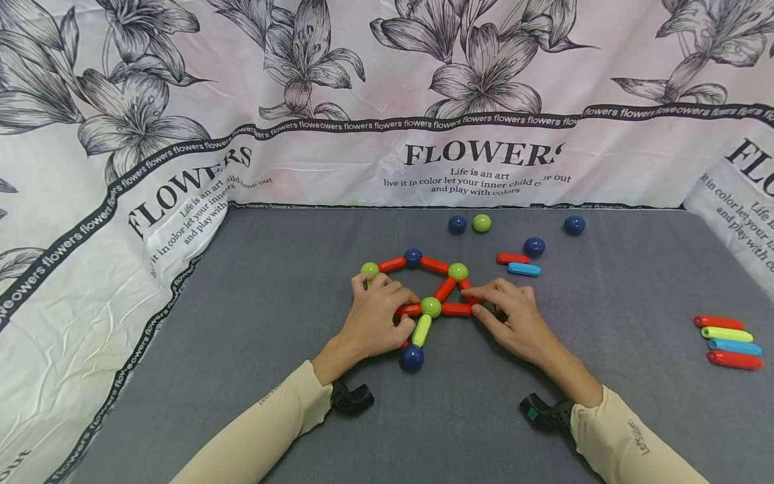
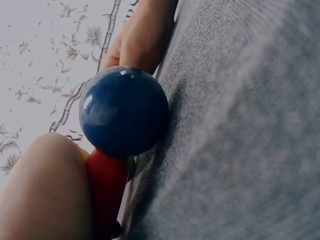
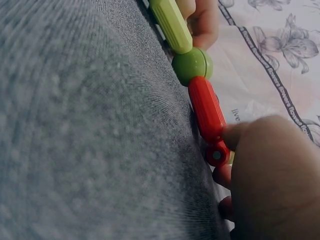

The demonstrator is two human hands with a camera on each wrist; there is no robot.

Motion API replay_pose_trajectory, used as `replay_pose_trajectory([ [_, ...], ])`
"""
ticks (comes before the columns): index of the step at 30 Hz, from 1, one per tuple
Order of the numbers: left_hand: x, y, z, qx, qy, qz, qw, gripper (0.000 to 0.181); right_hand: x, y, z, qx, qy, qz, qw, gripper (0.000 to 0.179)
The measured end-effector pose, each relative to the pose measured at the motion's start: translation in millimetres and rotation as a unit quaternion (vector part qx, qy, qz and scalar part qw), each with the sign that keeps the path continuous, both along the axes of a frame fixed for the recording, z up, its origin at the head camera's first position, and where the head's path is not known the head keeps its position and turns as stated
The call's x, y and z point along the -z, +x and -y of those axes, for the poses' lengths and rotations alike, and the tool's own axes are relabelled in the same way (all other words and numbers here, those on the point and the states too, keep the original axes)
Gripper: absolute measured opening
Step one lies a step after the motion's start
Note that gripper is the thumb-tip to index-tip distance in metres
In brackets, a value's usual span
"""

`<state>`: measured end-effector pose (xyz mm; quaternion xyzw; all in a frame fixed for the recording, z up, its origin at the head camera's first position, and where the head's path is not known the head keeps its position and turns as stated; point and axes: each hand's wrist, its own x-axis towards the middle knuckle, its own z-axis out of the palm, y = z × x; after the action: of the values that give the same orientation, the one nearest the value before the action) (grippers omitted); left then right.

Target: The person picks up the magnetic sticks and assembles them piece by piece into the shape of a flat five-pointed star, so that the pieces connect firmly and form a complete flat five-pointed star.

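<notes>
A flat figure of magnetic building rods and balls lies mid-table. Its upper edge has a blue ball (image 1: 413,257) between two red rods, with a green ball (image 1: 457,271) at the right. My left hand (image 1: 376,314) curls over the left side and grips a red rod (image 1: 408,310) beside the central green ball (image 1: 431,307). From that ball a yellow-green rod (image 1: 422,331) runs to a near blue ball (image 2: 124,112). My right hand (image 1: 514,316) pinches the right corner, where two red rods (image 3: 206,109) meet; one rod's end faces the right wrist camera. Left fingers hide part of the figure.
Behind the figure lie loose blue balls (image 1: 535,247), a green ball (image 1: 481,223), a red rod (image 1: 512,258) and a blue rod (image 1: 524,269). Several rods (image 1: 734,346) lie in a row at far right. A flower-printed cloth (image 1: 338,161) rises at the back.
</notes>
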<state>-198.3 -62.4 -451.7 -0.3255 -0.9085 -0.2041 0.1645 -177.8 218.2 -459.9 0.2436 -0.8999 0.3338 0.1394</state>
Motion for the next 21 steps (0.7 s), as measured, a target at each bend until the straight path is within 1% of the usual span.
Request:
replay_pose_trajectory([
  [4, 0.5, -0.4, 0.0, 0.006, 0.002, -0.003, 1.0000, 0.034, 1.2, -0.5, -0.1, -0.013, 0.012, -0.016, 0.9997, 0.036],
  [9, 0.8, -1.0, -0.2, 0.027, 0.027, -0.011, 0.9992, 0.041, 2.9, -0.9, 0.2, -0.026, 0.015, -0.040, 0.9988, 0.036],
  [11, 1.0, -1.5, -0.5, 0.022, 0.039, -0.019, 0.9988, 0.041, 3.4, -0.9, -0.1, -0.029, 0.013, -0.043, 0.9986, 0.036],
  [14, 1.0, -2.2, -0.6, -0.001, 0.068, -0.021, 0.9975, 0.037, 3.5, -0.8, -0.5, -0.035, 0.016, -0.045, 0.9983, 0.037],
  [17, 0.9, -2.5, -0.3, -0.015, 0.096, -0.006, 0.9953, 0.028, 3.8, -1.3, -1.1, -0.045, 0.021, -0.047, 0.9977, 0.039],
  [19, 1.0, -2.3, -0.4, -0.009, 0.109, 0.003, 0.9940, 0.022, 3.8, -1.6, -1.5, -0.050, 0.025, -0.049, 0.9972, 0.040],
  [21, 0.6, -1.8, -0.2, 0.005, 0.112, 0.006, 0.9937, 0.021, 3.7, -1.6, -1.5, -0.054, 0.025, -0.049, 0.9970, 0.042],
])
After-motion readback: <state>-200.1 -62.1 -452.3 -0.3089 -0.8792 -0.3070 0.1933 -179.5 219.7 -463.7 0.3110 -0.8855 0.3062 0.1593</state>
